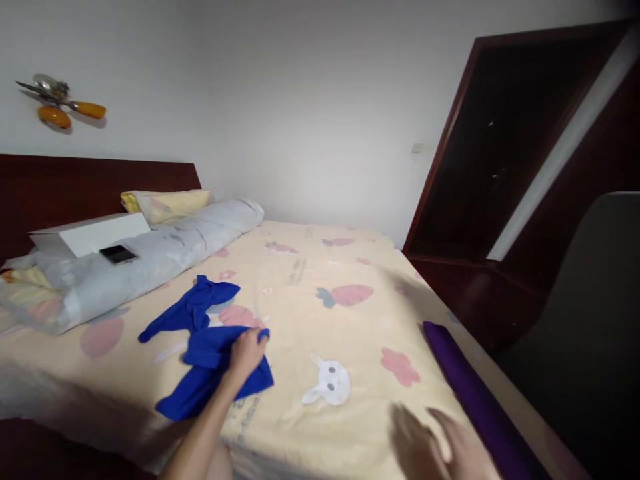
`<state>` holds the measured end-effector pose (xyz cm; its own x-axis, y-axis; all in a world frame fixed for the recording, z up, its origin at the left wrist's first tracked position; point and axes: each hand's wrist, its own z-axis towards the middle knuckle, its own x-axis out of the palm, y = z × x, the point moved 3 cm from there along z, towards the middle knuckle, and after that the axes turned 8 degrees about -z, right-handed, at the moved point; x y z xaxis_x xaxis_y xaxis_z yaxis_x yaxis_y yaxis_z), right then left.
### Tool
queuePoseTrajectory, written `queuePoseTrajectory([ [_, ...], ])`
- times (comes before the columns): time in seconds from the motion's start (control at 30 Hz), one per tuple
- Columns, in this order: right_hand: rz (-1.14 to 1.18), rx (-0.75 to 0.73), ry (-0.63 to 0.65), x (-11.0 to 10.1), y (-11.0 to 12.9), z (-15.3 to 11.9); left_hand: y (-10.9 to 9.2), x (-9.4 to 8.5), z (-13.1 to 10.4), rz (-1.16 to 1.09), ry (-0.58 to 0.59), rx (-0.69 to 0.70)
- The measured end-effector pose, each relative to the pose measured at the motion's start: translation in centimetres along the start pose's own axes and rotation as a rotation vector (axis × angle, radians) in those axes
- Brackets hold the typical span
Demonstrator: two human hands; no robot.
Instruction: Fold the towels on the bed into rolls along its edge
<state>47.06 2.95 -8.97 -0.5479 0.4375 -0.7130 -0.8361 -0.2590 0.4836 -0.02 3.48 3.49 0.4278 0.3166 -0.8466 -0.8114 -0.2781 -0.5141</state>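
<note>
My left hand (249,352) is closed on the edge of a crumpled blue garment (203,377) at the near left of the bed. A second blue piece (193,310), narrow and bunched, lies just beyond it; whether the two are joined I cannot tell. Blurred by motion, my right hand (440,445) is over the near right part of the bed with thumb and fingers apart and nothing in it. Close beside that hand, a long, folded purple cloth (480,393) lies along the bed's right side.
The bed has a yellow printed sheet (325,340). A long grey-white bolster (170,257) lies toward the headboard (100,175), with a phone (119,254) and a white box (100,233) on it. A dark chair-like shape (585,320) stands right of the bed.
</note>
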Motion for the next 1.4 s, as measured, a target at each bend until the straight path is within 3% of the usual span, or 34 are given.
queuePoseTrajectory([
  [0.03,0.193,0.061,0.188,1.6,3.0,0.0,-2.3,1.8,-0.8,-0.033,0.061,0.040],
  [0.13,0.730,0.222,0.479,5.7,11.7,0.4,-8.5,6.3,-3.8,-0.148,0.116,0.184],
  [0.2,0.984,0.353,0.509,7.5,15.2,1.2,-11.3,8.3,-6.0,-0.223,0.164,0.301],
  [0.27,1.136,0.466,0.448,8.7,16.3,2.1,-12.5,9.8,-8.0,-0.265,0.283,0.425],
  [0.33,1.167,0.516,0.391,9.5,15.7,2.8,-11.7,11.0,-9.7,-0.258,0.458,0.519],
  [0.43,1.004,0.449,0.376,10.3,13.4,3.2,-7.7,12.2,-11.4,-0.188,0.585,0.603],
  [0.57,0.891,0.328,0.395,11.0,11.8,3.3,-1.9,12.6,-13.2,-0.076,0.384,0.711],
  [0.7,0.895,0.312,0.291,11.1,11.4,4.2,1.3,11.7,-14.2,-0.073,0.233,0.718],
  [0.77,0.798,0.293,0.242,11.1,10.9,5.1,2.4,10.9,-13.3,-0.177,0.188,0.643],
  [0.83,0.656,0.241,0.242,11.3,10.4,6.1,3.4,9.8,-11.0,-0.294,0.059,0.502],
  [0.9,0.547,0.163,0.244,11.4,10.3,7.4,4.6,8.8,-7.6,-0.382,-0.136,0.295],
  [0.97,0.474,0.088,0.208,11.3,10.5,9.1,5.5,8.3,-3.8,-0.443,-0.230,0.050],
  [1.07,0.385,0.048,0.125,10.7,11.5,11.9,5.6,9.0,1.1,-0.492,-0.105,-0.169],
  [1.2,0.232,0.076,0.057,9.7,14.3,13.7,4.2,10.0,3.9,-0.543,0.045,-0.156],
  [1.3,0.244,0.001,0.211,10.7,18.2,12.6,3.1,10.5,3.6,-0.632,0.166,-0.113],
  [1.4,0.376,-0.034,0.458,13.6,22.1,10.6,1.8,10.6,2.3,-0.738,0.224,-0.015],
])
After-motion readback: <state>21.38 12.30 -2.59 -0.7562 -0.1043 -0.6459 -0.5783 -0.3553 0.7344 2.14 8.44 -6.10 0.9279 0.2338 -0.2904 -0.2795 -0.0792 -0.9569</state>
